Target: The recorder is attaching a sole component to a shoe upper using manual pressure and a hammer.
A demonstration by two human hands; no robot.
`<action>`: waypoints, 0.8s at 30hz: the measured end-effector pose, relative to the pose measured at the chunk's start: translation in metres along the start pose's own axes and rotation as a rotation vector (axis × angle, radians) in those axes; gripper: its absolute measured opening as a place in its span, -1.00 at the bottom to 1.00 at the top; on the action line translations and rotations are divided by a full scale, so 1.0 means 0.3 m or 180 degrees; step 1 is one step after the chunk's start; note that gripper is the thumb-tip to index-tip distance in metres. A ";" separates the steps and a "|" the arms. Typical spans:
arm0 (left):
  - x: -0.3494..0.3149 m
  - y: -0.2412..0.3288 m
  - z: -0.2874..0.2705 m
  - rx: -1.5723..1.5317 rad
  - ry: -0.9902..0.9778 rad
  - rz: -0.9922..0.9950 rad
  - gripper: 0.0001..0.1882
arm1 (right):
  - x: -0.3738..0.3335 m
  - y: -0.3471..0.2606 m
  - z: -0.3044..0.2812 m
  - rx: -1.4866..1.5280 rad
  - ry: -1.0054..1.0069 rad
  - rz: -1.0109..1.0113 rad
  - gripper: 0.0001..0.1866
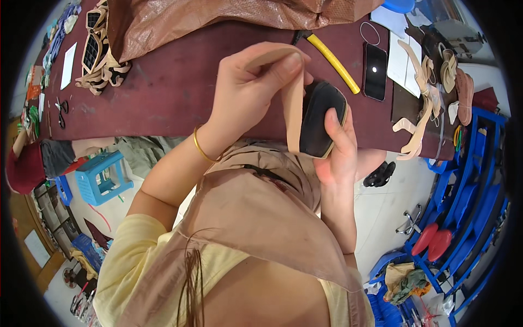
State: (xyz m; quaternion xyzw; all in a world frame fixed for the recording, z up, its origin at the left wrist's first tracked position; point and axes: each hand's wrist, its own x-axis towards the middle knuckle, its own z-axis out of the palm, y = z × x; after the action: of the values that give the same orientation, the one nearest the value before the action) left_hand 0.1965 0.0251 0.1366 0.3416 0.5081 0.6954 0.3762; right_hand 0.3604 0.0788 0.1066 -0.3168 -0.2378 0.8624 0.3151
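Observation:
My left hand (253,82) is closed on a beige strip (294,111), pinching it between thumb and fingers above the table's near edge. The strip loops over that hand and hangs down to the side of a black flat piece with a pale rim (321,117). My right hand (339,144) grips this piece from its right side, thumb lying on the black face. The strip's lower end meets the piece's left edge; whether it is stuck there, I cannot tell. The fingers behind the piece are hidden.
On the dark red table (180,87) lie a yellow-handled hammer (332,62), a phone (375,71), scissors (61,111) and beige straps (422,103). A brown woven sheet (218,19) covers the far side. A blue stool (101,174) and blue rack (468,191) stand beyond.

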 end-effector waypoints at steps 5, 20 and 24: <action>0.015 -0.052 -0.005 0.0907 -0.0055 0.0371 -0.85 | -0.023 0.013 -0.003 -0.0095 -0.0086 0.0069 -0.45; -0.006 -0.066 -0.024 0.0356 -0.0679 -0.0790 -0.84 | -0.010 0.021 -0.056 -0.0286 -0.0637 0.0108 -0.24; -0.046 -0.110 -0.016 -0.0418 -0.0480 -0.1450 -0.78 | -0.006 0.037 -0.113 -0.0514 -0.0950 0.0040 -0.15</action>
State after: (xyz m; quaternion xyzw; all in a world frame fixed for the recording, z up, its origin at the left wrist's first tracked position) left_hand 0.2049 0.0176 0.1022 0.2440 0.4963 0.5967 0.5815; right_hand 0.3807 0.0772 0.0772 -0.2109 -0.3485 0.8800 0.2443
